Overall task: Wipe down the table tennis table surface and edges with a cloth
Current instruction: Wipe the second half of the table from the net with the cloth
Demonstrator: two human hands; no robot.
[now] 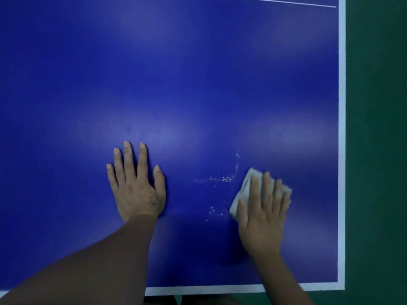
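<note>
While the right grip [262, 208] is pressing flat, fingers [267, 186] straight, on a blurred white cloth [244, 188] near the white border [341, 150] of the blue table tennis counter [198, 73], the left grip [136, 183] is resting released, palm down, farther from that border. Wet specks [220, 179] are glistening between them; the right grip is hiding most of the cloth.

Dim, soft light; pale glare patches sheen the blue table [198, 84]; the right hand [262, 219] and cloth [247, 183] are blurred.
</note>
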